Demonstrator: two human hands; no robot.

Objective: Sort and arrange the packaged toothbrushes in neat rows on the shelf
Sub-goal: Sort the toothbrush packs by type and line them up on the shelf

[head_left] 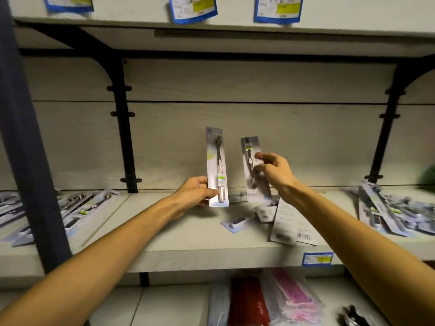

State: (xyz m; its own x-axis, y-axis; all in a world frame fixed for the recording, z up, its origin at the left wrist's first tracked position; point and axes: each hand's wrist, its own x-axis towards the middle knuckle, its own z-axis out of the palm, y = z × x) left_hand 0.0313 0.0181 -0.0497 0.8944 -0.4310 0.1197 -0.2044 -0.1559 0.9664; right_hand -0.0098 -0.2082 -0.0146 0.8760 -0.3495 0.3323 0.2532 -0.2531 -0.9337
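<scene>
My left hand (196, 190) grips the lower edge of a packaged toothbrush (216, 161) and holds it upright above the middle of the shelf (164, 241). My right hand (273, 171) pinches a second packaged toothbrush (250, 158), which tilts slightly left just beside the first. The two packs stand apart, close to the pale back panel. Below my right hand several more packs (289, 222) lie loose and crossed on the shelf board, some face down with barcodes showing.
A heap of packs (80, 208) lies at the left behind a dark blue post (30, 161). Another heap (390, 212) sits at the right. Black brackets (122, 128) hold the upper shelf. Red and pink packets (270, 302) fill the shelf below.
</scene>
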